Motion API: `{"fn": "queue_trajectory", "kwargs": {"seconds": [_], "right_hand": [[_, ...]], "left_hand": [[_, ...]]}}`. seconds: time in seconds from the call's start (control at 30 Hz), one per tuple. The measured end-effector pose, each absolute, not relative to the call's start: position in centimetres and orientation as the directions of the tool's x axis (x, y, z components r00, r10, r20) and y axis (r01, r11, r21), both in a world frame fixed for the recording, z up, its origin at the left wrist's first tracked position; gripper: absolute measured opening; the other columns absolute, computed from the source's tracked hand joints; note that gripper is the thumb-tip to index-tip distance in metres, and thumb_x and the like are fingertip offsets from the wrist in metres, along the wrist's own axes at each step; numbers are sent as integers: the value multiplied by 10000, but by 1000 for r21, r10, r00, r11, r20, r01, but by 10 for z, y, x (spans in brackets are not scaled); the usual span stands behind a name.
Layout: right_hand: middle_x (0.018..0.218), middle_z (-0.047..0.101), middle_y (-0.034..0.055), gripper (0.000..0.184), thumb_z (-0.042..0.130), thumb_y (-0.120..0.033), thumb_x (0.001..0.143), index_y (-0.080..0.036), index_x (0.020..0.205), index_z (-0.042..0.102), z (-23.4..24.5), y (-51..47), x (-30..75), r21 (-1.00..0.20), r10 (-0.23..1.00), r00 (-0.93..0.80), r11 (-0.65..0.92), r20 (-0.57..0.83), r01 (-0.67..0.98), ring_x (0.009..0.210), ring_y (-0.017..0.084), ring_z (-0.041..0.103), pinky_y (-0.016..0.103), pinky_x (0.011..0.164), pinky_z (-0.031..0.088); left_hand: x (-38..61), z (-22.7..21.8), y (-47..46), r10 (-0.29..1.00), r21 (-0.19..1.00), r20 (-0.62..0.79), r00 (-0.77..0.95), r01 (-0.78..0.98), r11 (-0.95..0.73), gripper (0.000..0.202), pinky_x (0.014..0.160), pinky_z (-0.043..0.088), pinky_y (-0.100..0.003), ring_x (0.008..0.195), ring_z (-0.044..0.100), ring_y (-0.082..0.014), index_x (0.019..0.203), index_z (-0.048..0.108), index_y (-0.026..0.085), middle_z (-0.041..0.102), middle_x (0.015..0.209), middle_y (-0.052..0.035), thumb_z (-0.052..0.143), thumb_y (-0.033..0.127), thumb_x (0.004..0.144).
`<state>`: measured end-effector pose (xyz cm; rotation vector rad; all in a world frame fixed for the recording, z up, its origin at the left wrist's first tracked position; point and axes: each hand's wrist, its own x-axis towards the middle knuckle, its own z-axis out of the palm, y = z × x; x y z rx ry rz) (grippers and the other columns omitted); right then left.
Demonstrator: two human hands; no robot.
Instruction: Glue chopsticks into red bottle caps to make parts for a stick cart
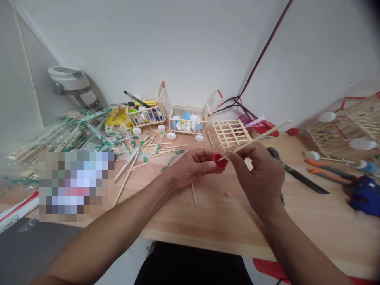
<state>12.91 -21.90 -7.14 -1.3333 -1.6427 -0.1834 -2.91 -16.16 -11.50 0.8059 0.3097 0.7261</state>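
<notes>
Left hand (192, 168) is pinching the red cap (221, 163) just above the tabletop (213, 221), thumb and fingers closed round it, likely steadying it. Right hand (263, 174) is gripping the stick (267, 134) near its lower end, probably for tip control; its knuckles are hiding some fingers. Stick tip is sitting in the cap's mouth; can't tell if it's touching inside. Pixel patch (77, 188) is masking something; right-edge cart (353, 126) is running out of frame.
</notes>
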Motion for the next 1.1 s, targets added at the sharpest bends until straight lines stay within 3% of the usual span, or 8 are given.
{"fn": "queue_trajectory", "kwargs": {"seconds": [0.6,0.83,1.1], "right_hand": [[624,556,-56,183,648,-297,853,-207,722,557,-72,-220,132,-428,670,70,386,739,817,555,71,495,214,561,379],[632,580,-52,176,642,-287,855,-213,717,564,-71,-222,131,-420,665,40,422,746,803,573,86,524,227,569,395],[644,590,-52,138,645,-231,835,-213,720,570,-73,-221,131,-431,703,9,426,712,795,570,92,528,228,537,389]], "left_hand": [[-30,-115,-161,686,772,56,726,-467,431,345,913,531,-367,909,678,-171,1024,697,157,714,970,-77,801,175,696],[-36,-104,-158,703,871,24,711,-360,335,426,962,503,-394,945,683,-187,1037,698,156,717,1012,-80,833,166,634],[-43,-103,-154,713,949,31,700,-245,199,403,894,512,-344,936,672,-171,1005,690,160,707,996,-61,822,153,625]]}}
